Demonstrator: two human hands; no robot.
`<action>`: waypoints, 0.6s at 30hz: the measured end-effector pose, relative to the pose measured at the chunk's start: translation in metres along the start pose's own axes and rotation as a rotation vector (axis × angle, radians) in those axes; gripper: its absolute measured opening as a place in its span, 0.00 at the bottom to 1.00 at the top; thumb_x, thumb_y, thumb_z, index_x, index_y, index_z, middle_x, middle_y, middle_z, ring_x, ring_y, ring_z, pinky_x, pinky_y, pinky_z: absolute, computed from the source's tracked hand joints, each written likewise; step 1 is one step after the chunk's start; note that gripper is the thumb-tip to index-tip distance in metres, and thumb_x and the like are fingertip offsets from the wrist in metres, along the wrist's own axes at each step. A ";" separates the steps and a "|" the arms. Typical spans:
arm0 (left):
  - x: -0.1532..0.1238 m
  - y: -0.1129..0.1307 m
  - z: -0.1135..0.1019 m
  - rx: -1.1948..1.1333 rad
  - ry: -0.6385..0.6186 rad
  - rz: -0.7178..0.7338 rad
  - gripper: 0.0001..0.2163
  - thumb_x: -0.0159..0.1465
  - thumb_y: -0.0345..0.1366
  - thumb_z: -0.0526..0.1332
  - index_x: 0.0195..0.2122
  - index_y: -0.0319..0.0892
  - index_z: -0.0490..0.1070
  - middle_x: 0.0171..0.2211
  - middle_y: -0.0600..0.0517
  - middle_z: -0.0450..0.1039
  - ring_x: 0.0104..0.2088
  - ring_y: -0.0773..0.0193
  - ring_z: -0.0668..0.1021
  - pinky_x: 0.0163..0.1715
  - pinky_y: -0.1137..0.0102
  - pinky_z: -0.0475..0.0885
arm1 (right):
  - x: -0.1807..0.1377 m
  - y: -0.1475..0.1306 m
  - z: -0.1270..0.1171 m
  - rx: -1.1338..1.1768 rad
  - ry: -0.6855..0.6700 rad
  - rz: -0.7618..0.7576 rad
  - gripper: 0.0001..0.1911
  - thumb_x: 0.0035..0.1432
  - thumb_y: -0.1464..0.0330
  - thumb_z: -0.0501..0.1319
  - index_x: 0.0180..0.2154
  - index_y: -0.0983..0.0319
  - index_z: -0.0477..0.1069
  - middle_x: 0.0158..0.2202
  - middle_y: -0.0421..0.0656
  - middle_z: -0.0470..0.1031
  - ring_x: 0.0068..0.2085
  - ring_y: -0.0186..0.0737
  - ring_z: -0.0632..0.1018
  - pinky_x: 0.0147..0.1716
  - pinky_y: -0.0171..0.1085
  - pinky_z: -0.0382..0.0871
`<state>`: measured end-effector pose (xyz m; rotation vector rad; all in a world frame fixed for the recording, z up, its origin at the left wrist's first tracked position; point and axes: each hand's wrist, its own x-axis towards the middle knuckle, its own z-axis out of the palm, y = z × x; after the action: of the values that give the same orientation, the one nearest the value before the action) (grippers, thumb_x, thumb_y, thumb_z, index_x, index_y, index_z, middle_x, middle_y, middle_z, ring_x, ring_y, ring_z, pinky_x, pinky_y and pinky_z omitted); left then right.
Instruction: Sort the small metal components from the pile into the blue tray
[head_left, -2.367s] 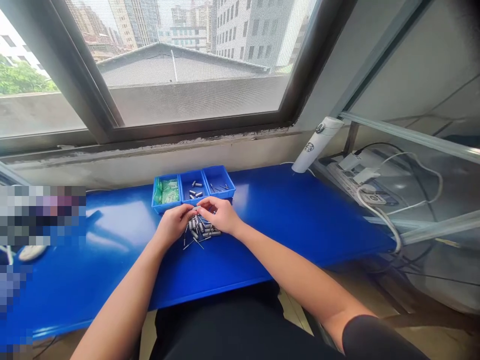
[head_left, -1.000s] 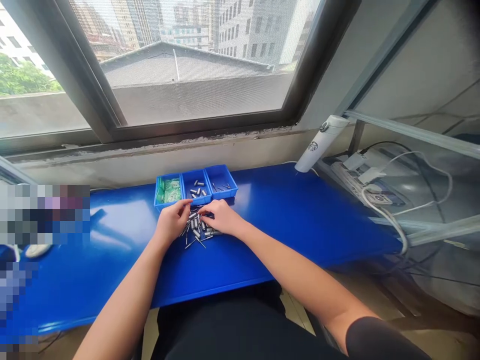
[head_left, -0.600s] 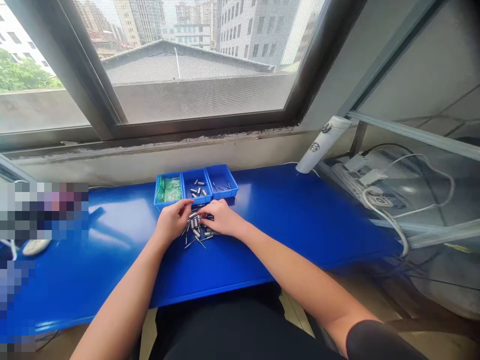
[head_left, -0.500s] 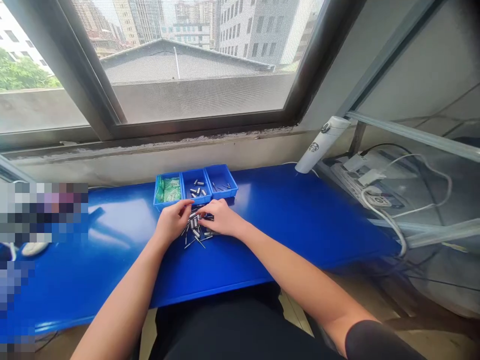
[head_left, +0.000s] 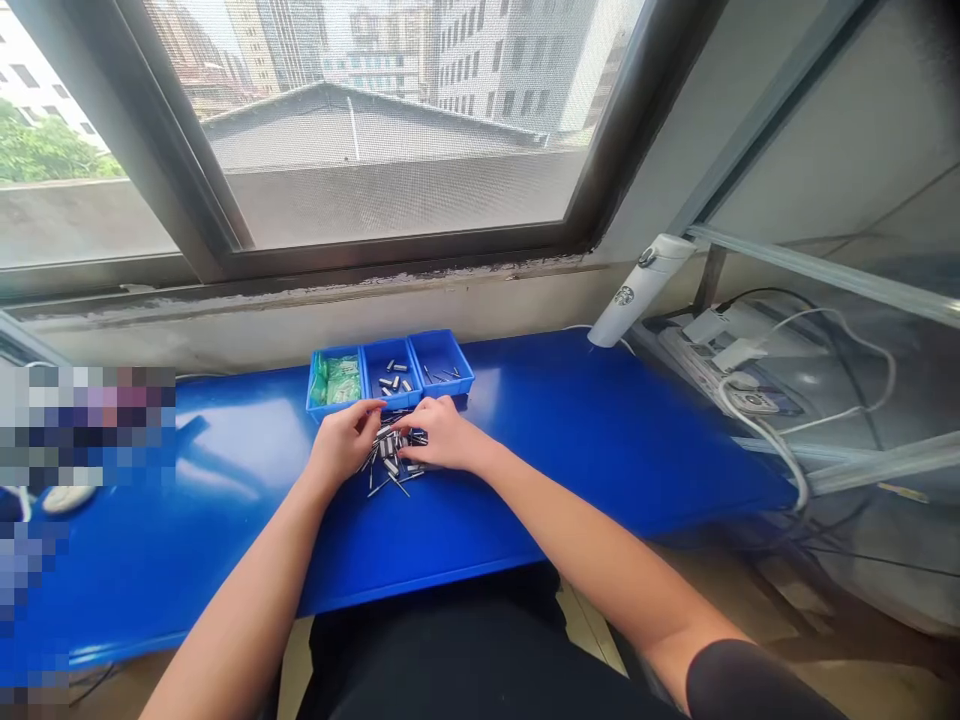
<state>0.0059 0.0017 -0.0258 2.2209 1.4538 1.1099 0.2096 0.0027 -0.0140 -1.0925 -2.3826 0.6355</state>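
At the centre of the frame, a loose pile of metal cylinders and thin rods (head_left: 391, 464) is being flanked by two bare hands on the blue table (head_left: 570, 450). The left hand (head_left: 346, 437) is being held at the pile's left edge, thumb and index finger drawn close together; whether a piece is being pinched there cannot be told. The pile's upper right part is being partly covered by the right hand (head_left: 442, 434), a narrow gap being left between its thumb and fingers, through which metal pieces are being shown. Just above the hands, a blue three-part tray (head_left: 450, 387) is being used to hold green plastic packaging (head_left: 339, 380) on the left, short cylinders (head_left: 396, 384) in the middle and slim rods (head_left: 442, 375) on the right. Towards the upper right, a white bottle (head_left: 637, 295) is being supported by the table.
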 end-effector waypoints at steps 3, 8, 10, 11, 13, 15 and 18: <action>0.000 0.000 0.000 0.006 -0.009 0.005 0.12 0.66 0.37 0.56 0.43 0.40 0.77 0.24 0.53 0.76 0.21 0.69 0.73 0.23 0.75 0.66 | 0.000 -0.002 -0.001 -0.016 -0.014 0.004 0.18 0.52 0.64 0.71 0.46 0.60 0.77 0.39 0.47 0.78 0.47 0.47 0.72 0.49 0.46 0.55; 0.001 -0.001 0.001 -0.004 -0.021 -0.010 0.13 0.66 0.37 0.56 0.42 0.40 0.78 0.23 0.54 0.75 0.21 0.69 0.72 0.23 0.75 0.66 | 0.000 -0.001 -0.002 -0.023 -0.027 0.022 0.19 0.51 0.64 0.71 0.46 0.60 0.77 0.41 0.48 0.78 0.47 0.47 0.73 0.50 0.47 0.58; 0.001 -0.002 0.001 -0.014 -0.021 -0.004 0.12 0.66 0.37 0.56 0.42 0.40 0.78 0.22 0.54 0.73 0.20 0.70 0.71 0.22 0.75 0.65 | 0.000 0.001 -0.001 -0.001 0.014 0.019 0.20 0.51 0.66 0.71 0.47 0.60 0.77 0.40 0.47 0.79 0.48 0.48 0.73 0.51 0.47 0.59; 0.000 -0.002 0.001 -0.022 -0.019 0.003 0.12 0.65 0.37 0.56 0.42 0.40 0.77 0.21 0.55 0.72 0.20 0.70 0.70 0.22 0.76 0.65 | 0.000 0.001 0.000 0.027 0.047 0.010 0.20 0.51 0.67 0.71 0.47 0.60 0.77 0.39 0.46 0.79 0.48 0.48 0.74 0.51 0.48 0.61; -0.001 -0.002 0.001 -0.050 -0.028 0.025 0.11 0.65 0.37 0.58 0.42 0.40 0.77 0.20 0.57 0.70 0.19 0.71 0.69 0.21 0.76 0.64 | 0.001 0.002 0.001 0.139 0.134 0.005 0.20 0.51 0.68 0.70 0.48 0.59 0.76 0.38 0.45 0.80 0.46 0.46 0.76 0.51 0.46 0.65; -0.002 -0.002 0.002 -0.095 -0.051 0.050 0.10 0.64 0.37 0.60 0.43 0.40 0.77 0.19 0.58 0.67 0.18 0.72 0.67 0.21 0.77 0.63 | 0.001 0.002 0.003 0.309 0.213 0.047 0.19 0.51 0.67 0.69 0.47 0.59 0.76 0.38 0.44 0.80 0.41 0.42 0.79 0.46 0.43 0.70; -0.002 0.000 0.004 -0.159 -0.071 0.080 0.11 0.63 0.38 0.62 0.44 0.40 0.76 0.17 0.60 0.64 0.17 0.74 0.64 0.20 0.78 0.61 | 0.003 0.002 0.006 0.569 0.294 0.181 0.19 0.48 0.65 0.70 0.44 0.61 0.76 0.37 0.44 0.79 0.33 0.38 0.80 0.37 0.39 0.75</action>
<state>0.0085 0.0001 -0.0293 2.2003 1.2146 1.1168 0.2055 0.0048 -0.0194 -1.0549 -1.7107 1.0529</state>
